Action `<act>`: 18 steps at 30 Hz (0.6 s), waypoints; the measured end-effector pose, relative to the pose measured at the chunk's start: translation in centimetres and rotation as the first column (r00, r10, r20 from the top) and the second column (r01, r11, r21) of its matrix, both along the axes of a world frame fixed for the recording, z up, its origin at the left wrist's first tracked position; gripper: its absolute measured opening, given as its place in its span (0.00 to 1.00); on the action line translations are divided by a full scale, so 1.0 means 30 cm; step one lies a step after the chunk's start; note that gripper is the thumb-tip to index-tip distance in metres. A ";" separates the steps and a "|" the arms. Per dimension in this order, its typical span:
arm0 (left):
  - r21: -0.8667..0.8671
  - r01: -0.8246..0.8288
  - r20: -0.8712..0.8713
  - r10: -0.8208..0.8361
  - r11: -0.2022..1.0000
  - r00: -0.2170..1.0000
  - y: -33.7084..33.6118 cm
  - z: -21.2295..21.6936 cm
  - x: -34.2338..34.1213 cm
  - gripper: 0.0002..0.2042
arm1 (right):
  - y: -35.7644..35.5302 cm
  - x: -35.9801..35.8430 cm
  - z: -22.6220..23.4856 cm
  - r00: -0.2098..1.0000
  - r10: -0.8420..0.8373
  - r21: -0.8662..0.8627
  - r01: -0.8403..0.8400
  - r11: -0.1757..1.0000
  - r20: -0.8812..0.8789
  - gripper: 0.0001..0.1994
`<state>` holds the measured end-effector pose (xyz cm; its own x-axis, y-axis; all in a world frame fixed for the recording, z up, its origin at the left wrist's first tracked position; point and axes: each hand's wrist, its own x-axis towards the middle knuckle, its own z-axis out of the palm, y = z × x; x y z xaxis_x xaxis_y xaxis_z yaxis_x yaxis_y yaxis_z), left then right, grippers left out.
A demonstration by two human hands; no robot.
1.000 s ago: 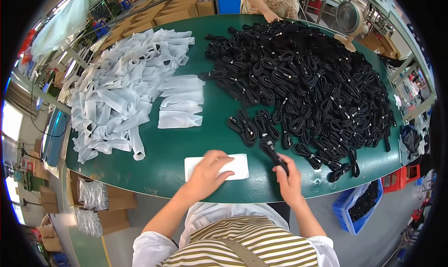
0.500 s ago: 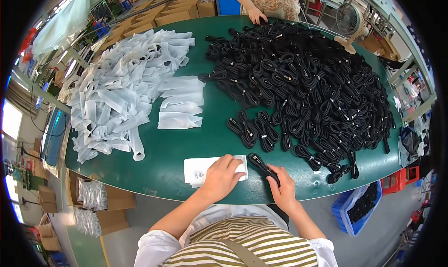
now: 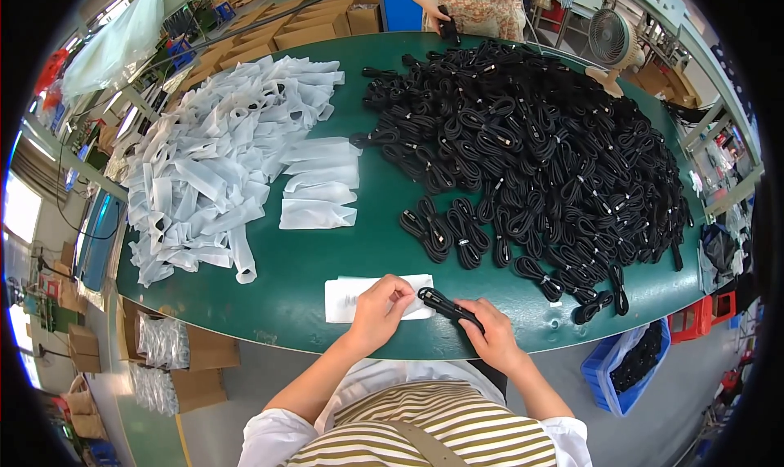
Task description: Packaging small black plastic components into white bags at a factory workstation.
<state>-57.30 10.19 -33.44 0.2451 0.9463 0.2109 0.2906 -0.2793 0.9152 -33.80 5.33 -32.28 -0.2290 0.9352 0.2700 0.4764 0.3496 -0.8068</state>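
Observation:
A coiled black cable [image 3: 442, 304] is gripped in my right hand [image 3: 490, 331], its far end pointing up and left to the edge of a white pouch [image 3: 341, 298]. The pouch lies flat near the table's front edge, seemingly on top of others like it. My left hand [image 3: 380, 309] pinches the pouch's right end between thumb and forefinger; how far the pouch's mouth is parted is too small to tell. Beyond my hands lie a few bundled cables [image 3: 468, 237] and a short column of white pouches [image 3: 320, 214] that hold something.
A heap of white pouches [image 3: 204, 177] covers the left of the green table [image 3: 327, 255], a heap of black cables [image 3: 539, 140] the right. Across the table a person's hand [image 3: 443, 16] holds a dark bundle. A fan [image 3: 612, 38] stands far right; a blue bin [image 3: 600, 381] sits below.
My right hand has turned the cable leftward to the pouch's edge. My left hand has gone from lying on the pouch to pinching its end. The other person's hand has lifted a dark bundle.

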 end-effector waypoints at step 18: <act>0.312 0.307 -0.155 -0.271 0.899 0.950 0.011 0.103 -0.057 0.10 | 0.002 -0.025 0.095 0.973 0.058 0.270 -0.119 0.956 0.223 0.16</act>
